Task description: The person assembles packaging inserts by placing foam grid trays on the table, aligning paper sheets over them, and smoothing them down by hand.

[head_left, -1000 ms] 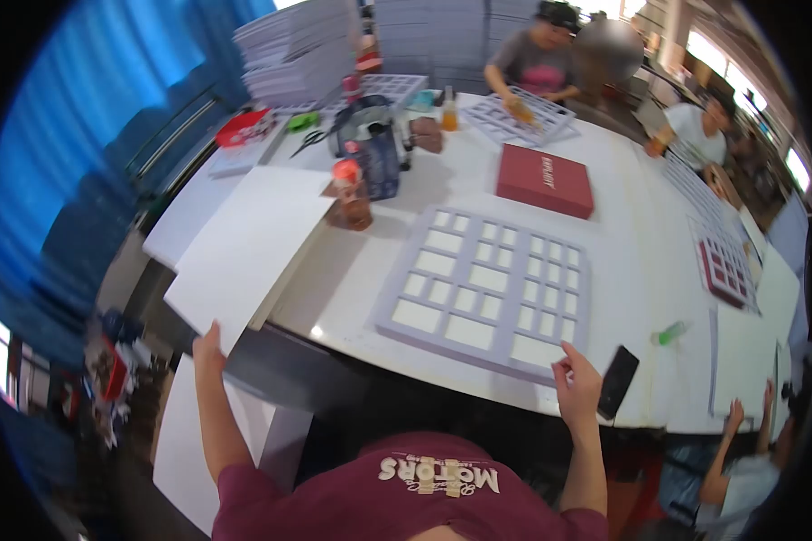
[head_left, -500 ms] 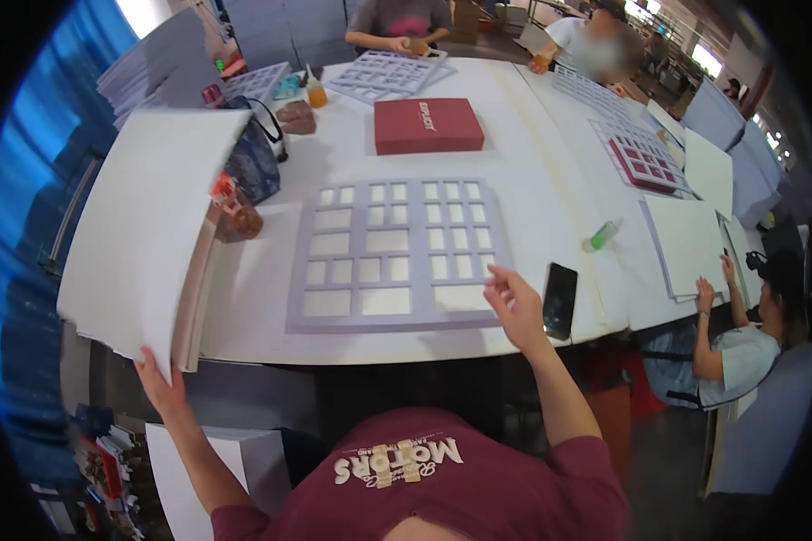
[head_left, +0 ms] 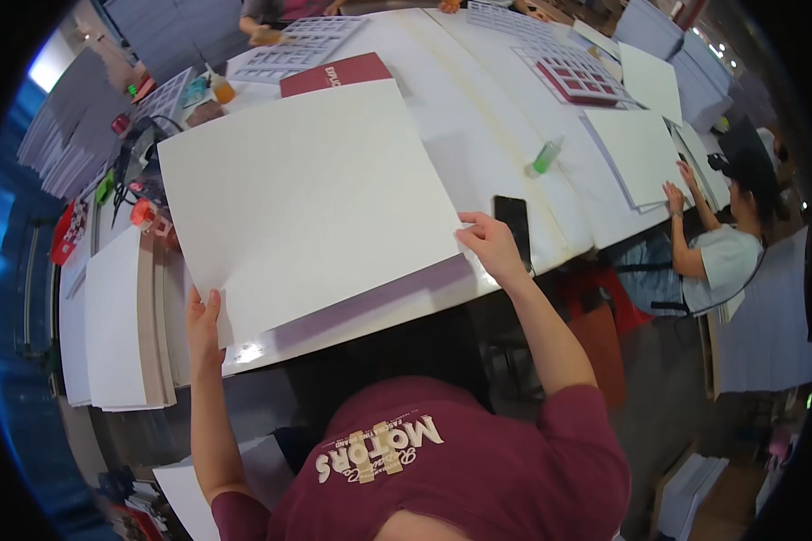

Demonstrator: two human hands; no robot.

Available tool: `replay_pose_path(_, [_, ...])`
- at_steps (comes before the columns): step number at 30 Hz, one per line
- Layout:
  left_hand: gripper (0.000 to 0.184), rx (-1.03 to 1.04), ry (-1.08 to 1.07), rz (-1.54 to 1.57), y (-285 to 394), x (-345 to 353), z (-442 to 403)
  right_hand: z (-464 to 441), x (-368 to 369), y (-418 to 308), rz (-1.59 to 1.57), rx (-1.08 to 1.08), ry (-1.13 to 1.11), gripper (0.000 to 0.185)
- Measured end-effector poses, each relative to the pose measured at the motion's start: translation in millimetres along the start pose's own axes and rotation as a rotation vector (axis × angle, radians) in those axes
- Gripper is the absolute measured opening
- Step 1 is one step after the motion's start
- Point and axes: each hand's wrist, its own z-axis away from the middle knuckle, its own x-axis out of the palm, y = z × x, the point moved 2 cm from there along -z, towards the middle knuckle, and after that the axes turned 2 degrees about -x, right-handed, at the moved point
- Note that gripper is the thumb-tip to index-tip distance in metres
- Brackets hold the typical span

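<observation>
A large white board [head_left: 307, 207] spans the table in front of me, held slightly tilted at its near corners. My left hand [head_left: 206, 320] is closed on its near left edge, thumb on top. At the near right corner, my right hand [head_left: 489, 242] pinches the board between thumb and fingers. Whatever lies beneath the board is hidden by it. Just right of my right hand lies a black phone [head_left: 512, 225]. Beyond the far edge, a red box [head_left: 343, 77] is partly covered from view.
White boards [head_left: 117, 325] are stacked at the left edge of the table [head_left: 460, 117]. A green glue bottle [head_left: 545, 157] stands to the right. Compartment frames [head_left: 302, 50] lie farther back. A co-worker [head_left: 726, 243] handles boards at the right; other people's hands show across the table.
The white board has come off the left stack and swung right, over where the grey compartment frame lay. My right hand has taken hold of its corner. The view has turned.
</observation>
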Motion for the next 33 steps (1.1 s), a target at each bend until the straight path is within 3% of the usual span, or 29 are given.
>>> replay_pose_path(5, [0.034,-0.060,-0.033,-0.077,-11,5,-18,4,-4,23,0.319,-0.157,0.083,0.032])
replay_pose_path(8, [0.033,-0.070,-0.044,-0.082,-17,5,-26,6,-3,18,0.283,0.029,0.036,0.031])
replay_pose_path(11, [0.032,-0.081,-0.049,-0.086,-19,8,-33,2,-4,36,0.507,-0.262,0.100,0.031])
replay_pose_path(17, [0.033,-0.080,-0.055,-0.094,-19,11,-38,4,-5,39,0.414,-0.158,0.081,0.032])
replay_pose_path(33, [0.038,-0.103,-0.071,-0.128,-23,6,-37,1,-3,47,0.543,-0.191,0.059,0.031])
